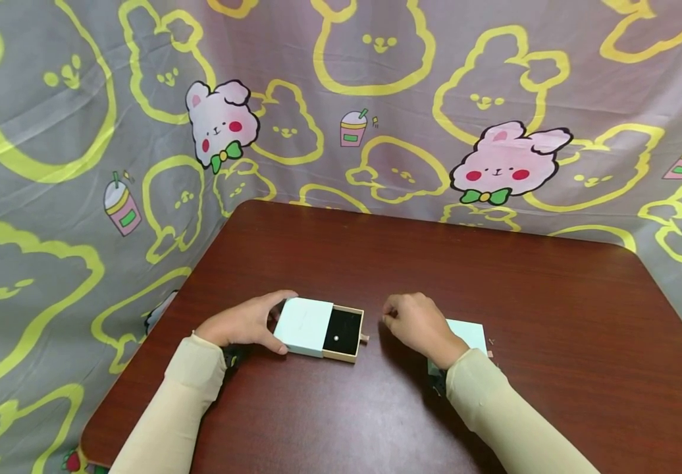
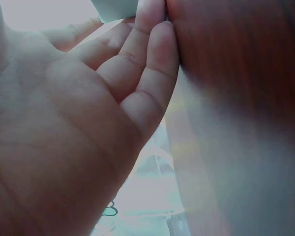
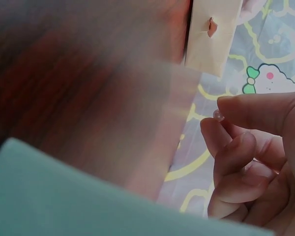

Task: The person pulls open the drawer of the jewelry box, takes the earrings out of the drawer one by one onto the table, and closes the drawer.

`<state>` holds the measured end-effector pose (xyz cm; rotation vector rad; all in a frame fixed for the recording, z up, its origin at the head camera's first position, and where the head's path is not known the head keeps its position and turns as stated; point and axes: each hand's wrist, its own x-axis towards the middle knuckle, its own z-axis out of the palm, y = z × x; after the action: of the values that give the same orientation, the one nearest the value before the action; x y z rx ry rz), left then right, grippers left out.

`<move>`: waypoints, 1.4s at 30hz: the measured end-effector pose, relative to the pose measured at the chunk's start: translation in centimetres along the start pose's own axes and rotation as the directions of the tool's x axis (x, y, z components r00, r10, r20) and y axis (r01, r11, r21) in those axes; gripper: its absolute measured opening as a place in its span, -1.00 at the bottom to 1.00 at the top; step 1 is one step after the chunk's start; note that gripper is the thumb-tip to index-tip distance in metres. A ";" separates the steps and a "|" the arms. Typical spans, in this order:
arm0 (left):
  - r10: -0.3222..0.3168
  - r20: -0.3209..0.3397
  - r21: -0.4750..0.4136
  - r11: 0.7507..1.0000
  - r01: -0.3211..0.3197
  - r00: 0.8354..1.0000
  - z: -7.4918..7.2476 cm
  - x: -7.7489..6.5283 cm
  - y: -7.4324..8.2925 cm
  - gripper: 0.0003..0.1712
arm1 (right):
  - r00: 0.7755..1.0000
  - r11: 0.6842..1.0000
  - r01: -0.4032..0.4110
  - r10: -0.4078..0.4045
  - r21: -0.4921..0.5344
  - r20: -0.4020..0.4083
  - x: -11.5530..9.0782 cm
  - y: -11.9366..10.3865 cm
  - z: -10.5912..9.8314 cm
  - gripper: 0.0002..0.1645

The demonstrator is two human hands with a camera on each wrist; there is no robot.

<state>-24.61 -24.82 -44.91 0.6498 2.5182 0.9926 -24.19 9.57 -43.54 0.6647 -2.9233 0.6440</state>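
Note:
My left hand (image 1: 249,322) grips the closed end of a pale mint jewelry box (image 1: 303,327), thumb at the near side and fingers at the far side. From the box's right end a tan drawer (image 1: 340,356) is partly pulled out. It holds a black insert (image 1: 345,324) with one small white pearl stud (image 1: 336,338) on it. My right hand (image 1: 420,326) is held just right of the drawer. In the right wrist view its thumb and index finger pinch a small pearl bead (image 3: 218,115), probably an earring; any post is hidden.
A second pale mint box (image 1: 470,334) lies on the brown table (image 1: 436,257), partly beneath my right wrist. Tiny pinkish bits (image 1: 492,342) lie at its right edge. A ribbon tab (image 1: 365,338) sticks out of the drawer front. Patterned cloth (image 1: 400,125) hangs behind the table.

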 end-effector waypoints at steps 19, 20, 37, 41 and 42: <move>-0.009 0.001 0.002 1.000 0.009 1.000 0.2 0.0 -0.1 0.21 | 0.999 1.000 -0.019 0.019 -0.011 0.034 -0.1 -0.1 0.4 -0.96; -0.005 0.000 0.001 1.000 0.005 1.000 0.2 0.0 -0.1 0.20 | 0.999 1.000 -0.020 0.021 -0.010 0.037 -0.1 0.0 0.4 -0.95; -0.018 -0.011 0.031 0.999 0.018 1.000 0.2 -0.1 -0.1 0.20 | 0.999 1.000 -0.016 0.017 -0.020 0.051 -0.1 0.2 0.8 -0.94; -0.024 -0.011 0.026 0.999 0.025 1.000 0.1 -0.1 0.0 0.20 | 0.998 1.000 -0.017 0.018 -0.025 0.052 -0.1 0.3 0.9 -0.96; -0.024 -0.010 0.024 0.999 0.024 1.000 0.1 -0.1 0.1 0.20 | 0.998 1.000 -0.017 0.018 -0.025 0.054 0.0 0.3 0.9 -0.96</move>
<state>-24.47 -24.75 -44.95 0.6213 2.5443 0.9606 -24.27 9.43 -44.50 0.6655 -2.9848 0.5998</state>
